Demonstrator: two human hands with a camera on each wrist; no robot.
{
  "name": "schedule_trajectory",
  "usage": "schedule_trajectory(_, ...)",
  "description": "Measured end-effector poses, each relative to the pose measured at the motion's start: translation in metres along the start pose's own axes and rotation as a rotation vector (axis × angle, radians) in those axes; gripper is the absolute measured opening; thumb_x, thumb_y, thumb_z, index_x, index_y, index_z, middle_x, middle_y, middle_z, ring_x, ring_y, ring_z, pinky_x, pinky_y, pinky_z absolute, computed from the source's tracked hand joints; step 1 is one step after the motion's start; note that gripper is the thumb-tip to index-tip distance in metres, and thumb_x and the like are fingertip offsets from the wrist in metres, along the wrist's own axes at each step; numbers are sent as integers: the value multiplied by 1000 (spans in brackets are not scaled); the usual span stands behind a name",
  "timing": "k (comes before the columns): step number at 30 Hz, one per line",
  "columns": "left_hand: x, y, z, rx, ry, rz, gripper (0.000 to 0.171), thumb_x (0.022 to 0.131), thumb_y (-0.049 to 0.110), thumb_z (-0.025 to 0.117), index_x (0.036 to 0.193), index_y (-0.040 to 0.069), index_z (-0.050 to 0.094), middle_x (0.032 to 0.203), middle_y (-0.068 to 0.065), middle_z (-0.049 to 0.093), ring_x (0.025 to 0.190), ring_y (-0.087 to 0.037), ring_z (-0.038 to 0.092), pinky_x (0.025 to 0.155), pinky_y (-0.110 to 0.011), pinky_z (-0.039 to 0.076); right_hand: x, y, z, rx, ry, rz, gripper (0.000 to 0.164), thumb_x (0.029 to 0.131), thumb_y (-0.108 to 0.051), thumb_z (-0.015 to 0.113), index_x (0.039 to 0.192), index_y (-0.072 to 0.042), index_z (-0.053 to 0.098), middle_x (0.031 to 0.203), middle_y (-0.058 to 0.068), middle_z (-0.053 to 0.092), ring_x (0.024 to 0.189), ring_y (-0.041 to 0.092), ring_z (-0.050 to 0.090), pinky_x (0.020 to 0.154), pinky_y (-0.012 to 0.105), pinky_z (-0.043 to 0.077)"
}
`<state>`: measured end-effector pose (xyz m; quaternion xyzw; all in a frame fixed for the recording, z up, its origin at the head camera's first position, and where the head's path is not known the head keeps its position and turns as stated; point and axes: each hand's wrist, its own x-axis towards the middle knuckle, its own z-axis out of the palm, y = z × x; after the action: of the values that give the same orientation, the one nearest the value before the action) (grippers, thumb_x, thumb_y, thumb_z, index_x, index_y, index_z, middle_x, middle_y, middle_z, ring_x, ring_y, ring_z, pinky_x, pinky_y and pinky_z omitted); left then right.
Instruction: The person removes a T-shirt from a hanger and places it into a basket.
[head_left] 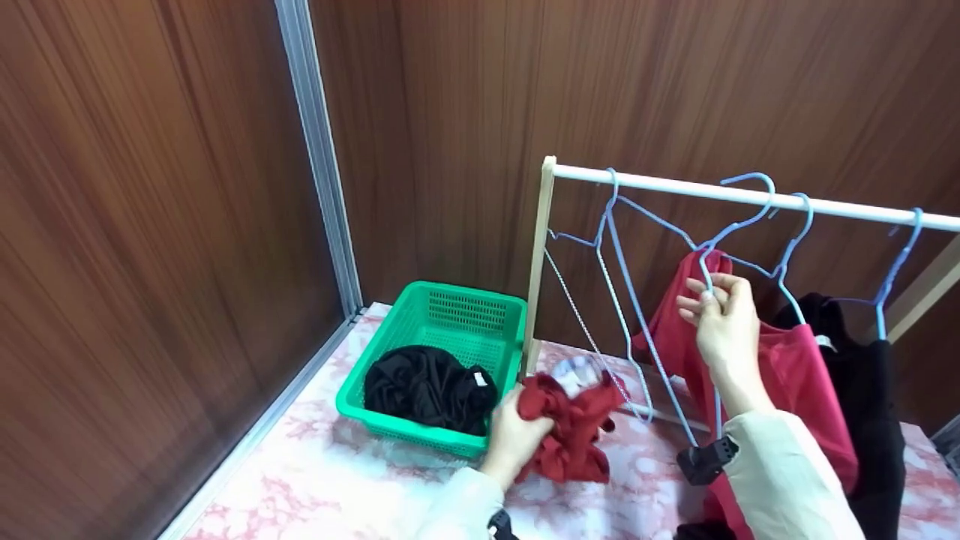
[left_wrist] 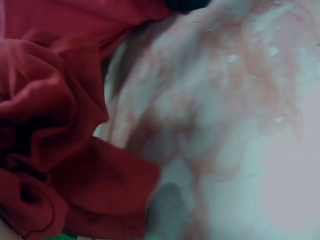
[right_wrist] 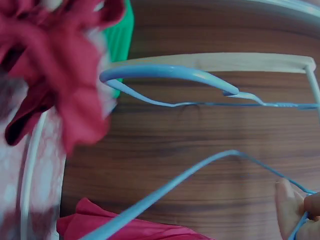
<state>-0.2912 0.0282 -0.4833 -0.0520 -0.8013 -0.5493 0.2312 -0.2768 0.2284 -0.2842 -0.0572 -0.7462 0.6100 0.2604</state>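
Observation:
My left hand [head_left: 516, 435] grips a bunched dark red garment [head_left: 574, 442] beside the basket's right front corner; folds of this red cloth [left_wrist: 55, 115] fill the left of the left wrist view. At the rack, my right hand [head_left: 726, 322] pinches the side of a bare blue hanger [head_left: 707, 262], between thumb and fingers. The top of this hanger's hook overlaps the white rail [head_left: 660, 183] in the head view. In the right wrist view, the fingers [right_wrist: 286, 205] hold the hanger at the lower right, while the dark red cloth [right_wrist: 75, 85] shows blurred at upper left.
A green basket [head_left: 352, 390] holds a black garment [head_left: 427, 386]. Another bare blue hanger [head_left: 615, 240] hangs at the rail's left end. Further right hang a bright red garment [head_left: 806, 390] and a black garment [head_left: 862, 405] on blue hangers. Wooden panels [head_left: 450, 135] stand behind and left.

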Motion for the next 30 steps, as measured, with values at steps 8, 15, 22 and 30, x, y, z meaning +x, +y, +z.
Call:
schedule_trajectory(8,24,14,-37,-130,192,-34,50,61,8,68,111,4,65,102,-12,71,92,-25,64,83,-34,50,1,-1,2,-145,-35,30,33,100,-7,34,133,-1,37,135,20,55,59,-17,54,60,9,49)
schedule_trajectory(15,43,17,-66,-143,337,46,46,61,5,70,106,0,63,99,-14,68,91,-29,62,83,-38,49,4,-1,0,-75,-62,85,35,99,-9,42,134,-5,43,80,-25,58,63,-7,62,64,10,51)
schedule_trajectory(22,60,1,-85,-44,465,74,34,63,2,73,95,1,62,92,-14,59,89,-31,57,80,-40,46,3,-2,3,-220,-30,60,35,98,-13,47,133,-11,51,100,-9,68,58,-2,53,60,13,47)
schedule_trajectory(30,69,-24,-96,41,423,-38,41,68,-3,72,107,3,61,107,-14,57,104,-34,57,88,-50,47,2,-5,3,-268,-44,56,36,98,-15,43,133,-10,51,113,4,69,62,2,45,61,15,40)
